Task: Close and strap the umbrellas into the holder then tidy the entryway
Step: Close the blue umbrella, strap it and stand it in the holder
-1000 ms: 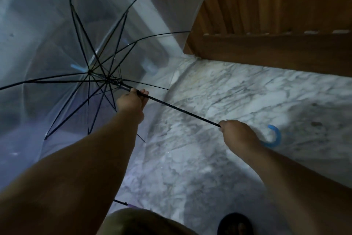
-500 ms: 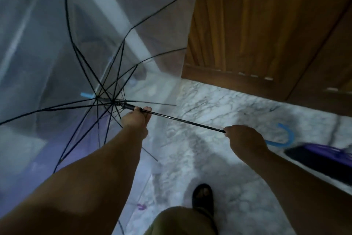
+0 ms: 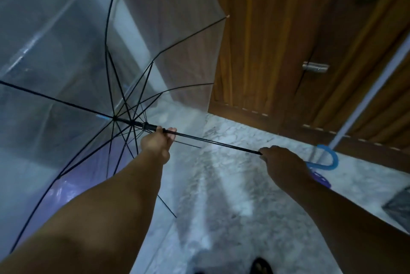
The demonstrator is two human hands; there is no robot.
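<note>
Since half a second ago the view has swung up and to the right: more of the wooden door (image 3: 277, 40) shows, with its metal handle (image 3: 315, 67) now in sight, and the purple thing on the floor has mostly slid behind the right arm. Both hands sit where they did on the shaft.

At the left, the transparent umbrella (image 3: 66, 51) is fully open, its clear canopy spread across the upper left and its black ribs fanning out from the hub. The left hand (image 3: 157, 142) is curled round the black shaft (image 3: 213, 140) just below the runner, thumb and fingers wrapped on it. Further right, the right hand (image 3: 281, 162) grips the shaft's lower end, with the blue hooked handle (image 3: 328, 160) sticking out past it. All this is held above the marble floor (image 3: 221, 185); no holder is in view.

The step in hand looks like collapsing the canopy. To do it well, the right hand should keep the shaft steady while the left frees the catch at the runner and draws it smoothly down the shaft, with the canopy edge kept off the door so that no rib snags.
</note>
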